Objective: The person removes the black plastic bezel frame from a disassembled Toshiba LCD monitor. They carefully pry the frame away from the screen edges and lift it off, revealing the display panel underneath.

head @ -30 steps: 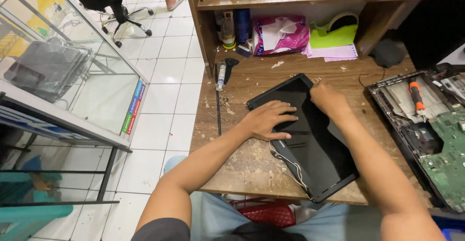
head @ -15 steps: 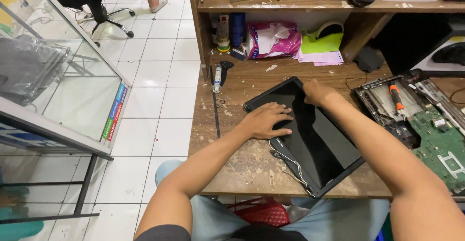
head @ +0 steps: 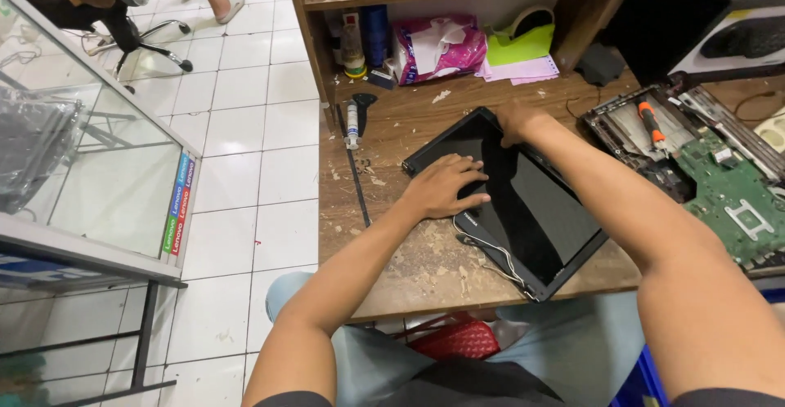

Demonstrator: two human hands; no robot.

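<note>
The laptop screen panel (head: pixel 523 203) is black and glossy, in a matt plastic frame. The workbench (head: pixel 392 235) is rough, worn wood with chips, and the floor (head: pixel 237 154) is smooth glossy tile. The far pink pack (head: pixel 437 47) looks like thin plastic, perhaps.

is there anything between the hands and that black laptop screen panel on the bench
Nothing visible. The left hand lies flat on the black laptop screen panel near its left edge, and the right hand rests on its far edge. Loose cables trail beside the near edge, not under either hand.
</note>
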